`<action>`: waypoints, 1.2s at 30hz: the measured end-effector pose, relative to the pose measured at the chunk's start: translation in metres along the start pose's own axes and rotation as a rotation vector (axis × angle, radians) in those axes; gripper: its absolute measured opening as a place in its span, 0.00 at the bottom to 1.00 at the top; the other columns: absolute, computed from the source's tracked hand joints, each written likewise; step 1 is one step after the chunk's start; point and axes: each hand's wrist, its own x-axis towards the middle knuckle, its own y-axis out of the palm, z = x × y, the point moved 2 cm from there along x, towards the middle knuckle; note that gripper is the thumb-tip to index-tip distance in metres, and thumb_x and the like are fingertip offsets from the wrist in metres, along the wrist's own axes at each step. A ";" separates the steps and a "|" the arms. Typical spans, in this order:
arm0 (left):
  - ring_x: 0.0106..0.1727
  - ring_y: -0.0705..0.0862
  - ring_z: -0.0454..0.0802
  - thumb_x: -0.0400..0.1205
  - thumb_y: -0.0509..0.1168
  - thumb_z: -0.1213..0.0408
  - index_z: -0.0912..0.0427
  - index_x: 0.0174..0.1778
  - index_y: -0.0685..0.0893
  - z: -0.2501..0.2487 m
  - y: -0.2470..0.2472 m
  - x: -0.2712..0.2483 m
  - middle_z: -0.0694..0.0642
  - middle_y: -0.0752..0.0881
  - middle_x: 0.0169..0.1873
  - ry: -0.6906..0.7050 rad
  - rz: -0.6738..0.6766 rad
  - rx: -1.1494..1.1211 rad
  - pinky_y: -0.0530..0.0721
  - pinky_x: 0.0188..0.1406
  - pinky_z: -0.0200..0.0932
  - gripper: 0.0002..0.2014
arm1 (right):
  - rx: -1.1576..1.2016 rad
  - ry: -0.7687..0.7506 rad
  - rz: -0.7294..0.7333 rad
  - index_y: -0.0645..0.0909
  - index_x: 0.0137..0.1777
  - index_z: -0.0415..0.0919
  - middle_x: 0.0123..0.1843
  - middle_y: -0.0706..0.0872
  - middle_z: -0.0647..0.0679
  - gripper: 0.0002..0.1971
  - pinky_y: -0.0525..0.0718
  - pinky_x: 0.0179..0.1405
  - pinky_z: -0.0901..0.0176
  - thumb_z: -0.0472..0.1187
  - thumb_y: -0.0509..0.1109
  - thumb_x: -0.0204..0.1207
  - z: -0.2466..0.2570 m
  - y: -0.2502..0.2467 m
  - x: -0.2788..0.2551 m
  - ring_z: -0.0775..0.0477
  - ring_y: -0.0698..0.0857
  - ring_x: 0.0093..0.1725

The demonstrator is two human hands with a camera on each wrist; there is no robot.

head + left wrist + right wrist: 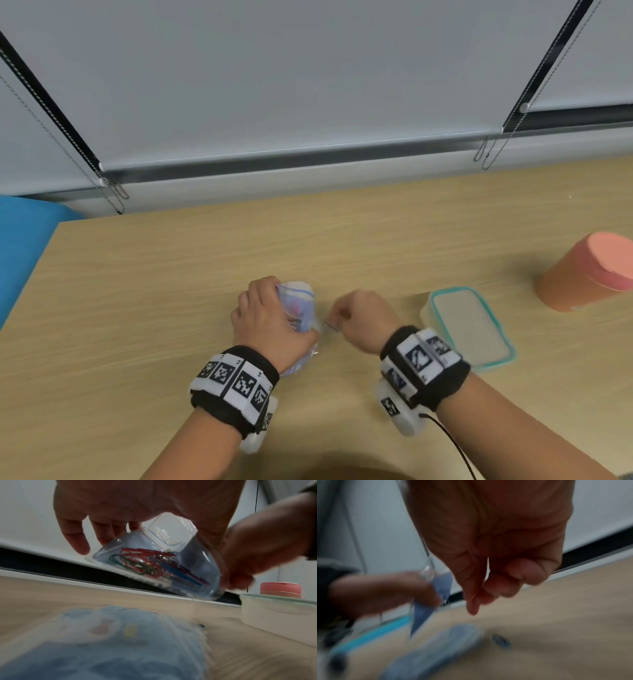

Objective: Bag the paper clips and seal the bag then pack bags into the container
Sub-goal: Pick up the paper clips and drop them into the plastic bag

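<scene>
My left hand (270,315) grips a clear, blue-tinted zip bag (298,305) tilted above the table. Coloured paper clips (145,563) lie heaped inside the bag (159,563). My right hand (342,313) hovers just right of it with fingers curled and thumb against forefinger (473,605); nothing shows between them. A single paper clip (500,641) lies on the table under that hand. Another bluish bag (120,649) lies flat below my left wrist. The clear container with a teal rim (493,322) stands to the right.
An orange canister with a pink lid (589,270) stands at the far right. The wooden table (171,274) ends at a wall with window blinds behind. Something blue (24,246) sits past the table's left edge.
</scene>
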 end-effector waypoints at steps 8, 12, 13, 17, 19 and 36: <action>0.62 0.72 0.56 0.53 0.75 0.48 0.56 0.64 0.64 0.011 -0.011 0.008 0.53 0.73 0.60 -0.031 -0.033 0.007 0.72 0.59 0.54 0.45 | -0.286 -0.156 0.222 0.73 0.72 0.57 0.68 0.77 0.37 0.29 0.83 0.58 0.47 0.32 0.58 0.74 -0.005 0.059 -0.001 0.34 0.84 0.60; 0.62 0.72 0.57 0.53 0.75 0.48 0.56 0.63 0.64 0.010 -0.007 0.010 0.54 0.73 0.60 -0.035 -0.023 0.007 0.73 0.58 0.54 0.44 | -0.185 -0.060 -0.082 0.79 0.66 0.47 0.58 0.81 0.42 0.18 0.82 0.50 0.51 0.36 0.63 0.77 -0.020 0.042 0.015 0.37 0.85 0.54; 0.62 0.72 0.57 0.54 0.75 0.48 0.56 0.63 0.64 0.011 -0.007 0.011 0.54 0.73 0.60 -0.039 -0.023 0.008 0.72 0.58 0.54 0.44 | -0.200 -0.056 -0.096 0.79 0.66 0.46 0.58 0.81 0.41 0.17 0.83 0.50 0.51 0.37 0.64 0.78 -0.022 0.041 0.019 0.37 0.85 0.53; 0.62 0.71 0.59 0.54 0.77 0.50 0.57 0.64 0.64 0.014 -0.010 0.016 0.56 0.73 0.61 -0.046 -0.034 0.008 0.72 0.59 0.56 0.44 | -0.344 -0.114 -0.015 0.83 0.59 0.36 0.57 0.79 0.39 0.13 0.82 0.51 0.49 0.37 0.63 0.78 -0.015 0.050 0.032 0.36 0.82 0.56; 0.62 0.71 0.59 0.54 0.76 0.50 0.57 0.63 0.64 0.014 -0.011 0.018 0.56 0.73 0.61 -0.042 -0.040 0.012 0.73 0.58 0.56 0.44 | -0.404 -0.138 -0.004 0.82 0.57 0.31 0.57 0.79 0.38 0.11 0.81 0.51 0.48 0.34 0.62 0.79 -0.007 0.053 0.034 0.37 0.80 0.58; 0.59 0.72 0.56 0.52 0.76 0.48 0.55 0.61 0.65 0.008 -0.002 0.016 0.53 0.73 0.58 -0.006 -0.013 0.002 0.72 0.55 0.52 0.43 | -0.275 0.045 -0.077 0.80 0.51 0.34 0.51 0.85 0.38 0.07 0.78 0.43 0.53 0.32 0.62 0.76 -0.030 0.039 0.028 0.38 0.84 0.49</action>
